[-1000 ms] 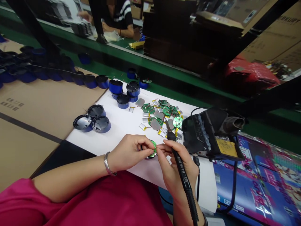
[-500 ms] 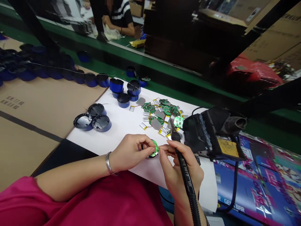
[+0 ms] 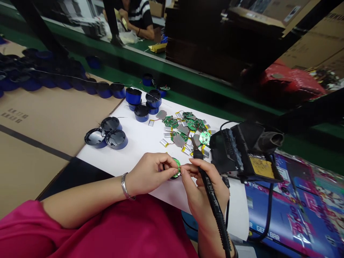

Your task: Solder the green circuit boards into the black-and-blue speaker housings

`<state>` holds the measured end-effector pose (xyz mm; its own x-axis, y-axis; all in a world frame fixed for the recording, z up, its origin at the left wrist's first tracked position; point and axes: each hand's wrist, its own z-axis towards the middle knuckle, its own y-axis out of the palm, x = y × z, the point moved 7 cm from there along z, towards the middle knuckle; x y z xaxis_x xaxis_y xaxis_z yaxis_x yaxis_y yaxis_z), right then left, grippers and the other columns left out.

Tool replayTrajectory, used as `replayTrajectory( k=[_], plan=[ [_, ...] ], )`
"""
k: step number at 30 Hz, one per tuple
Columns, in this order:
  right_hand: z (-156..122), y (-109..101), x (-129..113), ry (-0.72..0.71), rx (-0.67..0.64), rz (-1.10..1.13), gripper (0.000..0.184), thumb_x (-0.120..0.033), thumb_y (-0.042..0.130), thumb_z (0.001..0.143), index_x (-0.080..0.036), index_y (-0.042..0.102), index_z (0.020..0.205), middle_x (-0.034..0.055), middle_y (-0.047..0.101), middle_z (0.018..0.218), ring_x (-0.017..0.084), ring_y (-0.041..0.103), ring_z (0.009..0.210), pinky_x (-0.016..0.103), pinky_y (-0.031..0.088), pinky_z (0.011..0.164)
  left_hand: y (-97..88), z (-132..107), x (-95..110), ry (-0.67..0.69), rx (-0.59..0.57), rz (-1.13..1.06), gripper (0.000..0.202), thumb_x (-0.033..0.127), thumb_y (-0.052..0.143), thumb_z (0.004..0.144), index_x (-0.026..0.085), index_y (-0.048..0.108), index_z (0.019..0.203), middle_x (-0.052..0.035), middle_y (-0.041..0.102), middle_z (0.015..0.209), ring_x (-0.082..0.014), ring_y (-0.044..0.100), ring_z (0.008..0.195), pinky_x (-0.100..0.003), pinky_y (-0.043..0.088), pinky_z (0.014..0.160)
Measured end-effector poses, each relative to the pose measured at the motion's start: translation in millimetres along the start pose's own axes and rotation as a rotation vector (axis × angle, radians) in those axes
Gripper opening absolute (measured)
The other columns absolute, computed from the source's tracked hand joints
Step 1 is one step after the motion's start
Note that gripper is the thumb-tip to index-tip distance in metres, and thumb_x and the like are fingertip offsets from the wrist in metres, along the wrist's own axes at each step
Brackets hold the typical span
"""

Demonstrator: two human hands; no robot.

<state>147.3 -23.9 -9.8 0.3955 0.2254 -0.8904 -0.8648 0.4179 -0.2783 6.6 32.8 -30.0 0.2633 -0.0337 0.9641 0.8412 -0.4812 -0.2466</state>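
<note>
Between its thumb and fingertips, my left hand [image 3: 150, 172] pinches a small round green circuit board [image 3: 177, 173], partly covered by the fingers. A dark rim shows beneath that board; what it belongs to is hidden. My right hand [image 3: 205, 190] grips a black soldering iron [image 3: 212, 200], its tip pointing up and away over the loose parts. The right thumb and a fingertip press together at the board's right edge; anything tiny between them cannot be made out. Just beyond my hands lies a pile of green circuit boards [image 3: 190, 124] with silver-and-yellow battery cells [image 3: 163, 143].
Blue round cups with black insides [image 3: 116, 139] stand on the white sheet [image 3: 134, 154] at left, with many more on cardboard [image 3: 48, 107]. At right is a soldering stand [image 3: 231, 150] with a yellow sponge [image 3: 260, 167]. Across the bench sits another person [image 3: 139, 18].
My right fingertips have moved slightly left onto the board's edge, and the soldering iron's tip has swung a little left. The left hand stays almost still. The other person's hands have shifted.
</note>
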Motion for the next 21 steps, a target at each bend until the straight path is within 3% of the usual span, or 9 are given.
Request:
replayTrajectory(
  k=[9,13,21],
  plan=[
    [-1.8,-2.4,0.6,0.006,0.047,-0.028,0.026,-0.016,0.071,0.082,-0.025,0.064,0.105,-0.0014,0.070,0.084,0.012,0.072,0.073,0.020,0.060,0.065,-0.3,-2.0,-1.0,0.010,0.001,0.043,0.014,0.025,0.062,0.086,0.015,0.072,0.087,-0.0009,0.070,0.074,-0.0109,0.056,0.066,-0.022,0.044,0.062],
    [-3.5,-6.3,-1.3,-0.033,0.070,-0.035,0.030,-0.016,0.072,0.083,-0.025,0.063,0.110,-0.0007,0.071,0.088,0.013,0.072,0.075,0.023,0.061,0.071,-0.3,-2.6,-1.1,0.028,0.011,0.090,0.014,0.024,0.062,0.086,0.016,0.073,0.087,-0.0003,0.072,0.076,-0.0107,0.058,0.066,-0.022,0.044,0.062],
    [-2.5,0.2,2.9,0.000,-0.020,-0.004,0.029,-0.016,0.071,0.084,-0.024,0.062,0.110,0.0017,0.072,0.095,0.015,0.074,0.084,0.026,0.063,0.075,0.1,-1.7,-1.2,-0.002,-0.028,0.054,0.017,0.024,0.060,0.088,0.015,0.074,0.089,-0.0015,0.073,0.079,-0.0118,0.058,0.070,-0.022,0.043,0.063]
  ],
)
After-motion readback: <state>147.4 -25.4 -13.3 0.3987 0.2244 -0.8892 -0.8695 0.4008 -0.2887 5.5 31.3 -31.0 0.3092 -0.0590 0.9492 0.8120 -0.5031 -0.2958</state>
